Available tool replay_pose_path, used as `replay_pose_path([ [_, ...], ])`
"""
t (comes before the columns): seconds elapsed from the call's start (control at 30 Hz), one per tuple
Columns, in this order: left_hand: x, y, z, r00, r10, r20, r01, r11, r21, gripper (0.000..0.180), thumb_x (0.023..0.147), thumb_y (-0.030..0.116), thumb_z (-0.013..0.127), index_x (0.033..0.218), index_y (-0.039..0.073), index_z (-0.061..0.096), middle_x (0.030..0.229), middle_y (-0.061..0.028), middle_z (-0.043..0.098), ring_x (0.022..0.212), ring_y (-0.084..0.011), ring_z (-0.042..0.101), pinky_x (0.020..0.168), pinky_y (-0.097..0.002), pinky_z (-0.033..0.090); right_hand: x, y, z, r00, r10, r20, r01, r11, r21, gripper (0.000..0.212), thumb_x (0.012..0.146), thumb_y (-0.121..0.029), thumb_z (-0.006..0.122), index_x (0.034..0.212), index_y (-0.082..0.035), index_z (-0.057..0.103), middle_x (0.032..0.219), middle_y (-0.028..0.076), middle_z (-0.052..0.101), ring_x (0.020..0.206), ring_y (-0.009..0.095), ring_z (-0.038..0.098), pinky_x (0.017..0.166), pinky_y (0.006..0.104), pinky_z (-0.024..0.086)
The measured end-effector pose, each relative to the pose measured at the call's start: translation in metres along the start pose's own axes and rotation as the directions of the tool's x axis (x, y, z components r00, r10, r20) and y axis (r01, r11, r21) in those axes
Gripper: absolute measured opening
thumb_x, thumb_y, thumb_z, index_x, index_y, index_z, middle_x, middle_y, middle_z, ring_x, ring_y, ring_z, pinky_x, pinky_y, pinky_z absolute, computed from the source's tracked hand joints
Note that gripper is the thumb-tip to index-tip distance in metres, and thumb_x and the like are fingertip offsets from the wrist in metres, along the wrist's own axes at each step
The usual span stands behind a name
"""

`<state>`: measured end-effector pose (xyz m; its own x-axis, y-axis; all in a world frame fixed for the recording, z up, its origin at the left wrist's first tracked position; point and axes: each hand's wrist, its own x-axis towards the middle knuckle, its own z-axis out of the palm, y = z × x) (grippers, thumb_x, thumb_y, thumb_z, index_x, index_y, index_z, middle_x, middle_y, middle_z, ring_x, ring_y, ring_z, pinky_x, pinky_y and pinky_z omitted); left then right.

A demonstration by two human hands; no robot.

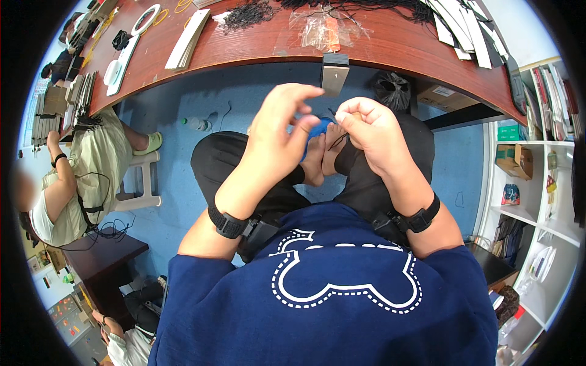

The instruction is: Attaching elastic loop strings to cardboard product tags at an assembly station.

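Note:
My left hand is raised above my lap, its fingers apart and curved, with nothing visible between them. Close by on the right, my right hand pinches thumb against fingers. A thin black cord shows at those fingertips and dangles below them; its far end is hard to make out. Just beyond both hands, a small stack of grey and black cards juts over the table's near edge. Behind it, an orange object lies among crumpled clear plastic.
The red-brown table spans the front. On it lie black cords, white strips and a pale card stack. A seated person works at left. Shelves stand at right; a black bag sits under the table.

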<state>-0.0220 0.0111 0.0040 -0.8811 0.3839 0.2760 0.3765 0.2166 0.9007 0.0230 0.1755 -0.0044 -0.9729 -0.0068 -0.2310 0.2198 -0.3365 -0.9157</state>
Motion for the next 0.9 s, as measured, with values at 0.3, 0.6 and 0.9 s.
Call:
replay_pose_path([
  [0.3,-0.001,-0.016,-0.010,0.983,0.158,0.095,-0.172,0.971,0.165,0.009,0.075,0.004,0.064,0.084,0.003,0.061,0.081,-0.0075,0.060,0.072,-0.0201,0.058,0.066,-0.0285,0.046,-0.002,-0.012,-0.017,0.969,0.146,0.201,-0.140,0.989,-0.041,0.013,0.086,-0.014,0.057,0.088,-0.001,0.058,0.082,0.004,0.060,0.065,0.005,0.052,0.057,0.0178,0.041],
  [0.6,-0.011,-0.050,0.010,0.886,-0.352,0.301,0.334,0.936,0.112,0.008,0.084,0.010,0.060,0.083,0.001,0.059,0.073,-0.0022,0.058,0.070,-0.0090,0.053,0.065,-0.0249,0.044,0.022,0.001,-0.008,0.988,-0.157,-0.002,0.154,0.970,0.186,0.015,0.086,-0.011,0.059,0.094,0.001,0.060,0.088,0.008,0.063,0.073,0.012,0.059,0.068,0.0237,0.048],
  [0.9,-0.011,-0.069,0.017,0.906,-0.280,0.317,0.264,0.960,0.093,0.010,0.082,0.010,0.061,0.082,0.001,0.059,0.073,-0.0057,0.060,0.069,-0.0110,0.055,0.063,-0.0271,0.045,0.033,0.009,0.002,0.955,-0.262,-0.139,0.257,0.965,-0.050,0.013,0.084,-0.005,0.060,0.093,0.003,0.062,0.087,0.008,0.063,0.080,0.013,0.061,0.073,0.0241,0.049],
])
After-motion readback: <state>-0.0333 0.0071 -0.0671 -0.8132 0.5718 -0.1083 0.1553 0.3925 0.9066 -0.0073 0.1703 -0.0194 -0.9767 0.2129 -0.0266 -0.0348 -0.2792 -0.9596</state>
